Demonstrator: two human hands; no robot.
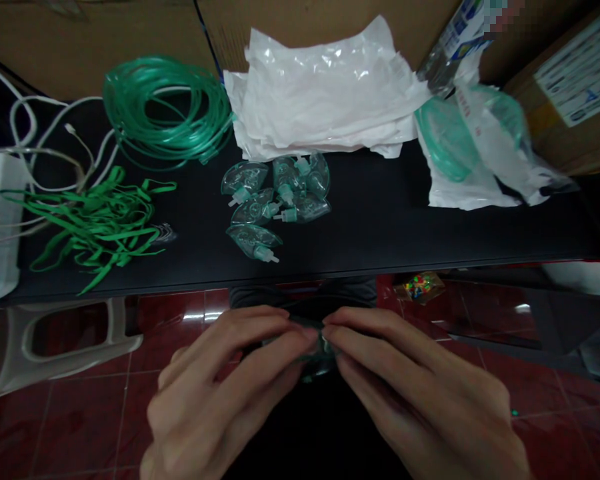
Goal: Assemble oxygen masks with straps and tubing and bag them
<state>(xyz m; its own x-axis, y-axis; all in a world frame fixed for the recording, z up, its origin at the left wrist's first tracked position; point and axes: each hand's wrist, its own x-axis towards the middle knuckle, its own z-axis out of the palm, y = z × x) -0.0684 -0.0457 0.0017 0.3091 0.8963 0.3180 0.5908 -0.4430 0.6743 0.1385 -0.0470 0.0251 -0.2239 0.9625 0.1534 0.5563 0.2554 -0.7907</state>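
The mask (316,367) is between your two hands, off the tabletop (380,233) and on your side of its near edge, above your dark clothing. Your fingers cover most of it; only bits of clear, green-tinted plastic show between and just below the fingertips. Your left hand (225,387) has its grip closed on one side of the mask, thumb and fingers drawn together. Your right hand (420,387) faces it with its grip closed on the other side, and the fingertips of both hands nearly meet in the middle. You cannot tell from here exactly which part each fingertip presses.

Beyond your hands, a cluster of similar clear masks (254,241) lies in the middle of the tabletop, some overlapping, their pale connectors pointing different ways. Behind that cluster you have a stack of white packets (325,100). To the left of the stack sits a coil of green tubing (125,110), and nearer you on that side lies a loose tangle of green straps (110,217), with a small shiny bundle (165,233) at its right edge. White cables (27,127) loop behind the straps, next to a white case (0,227) at the far left. On the right, a clear-wrapped package (450,143) with green contents lies before a cardboard box (580,100).
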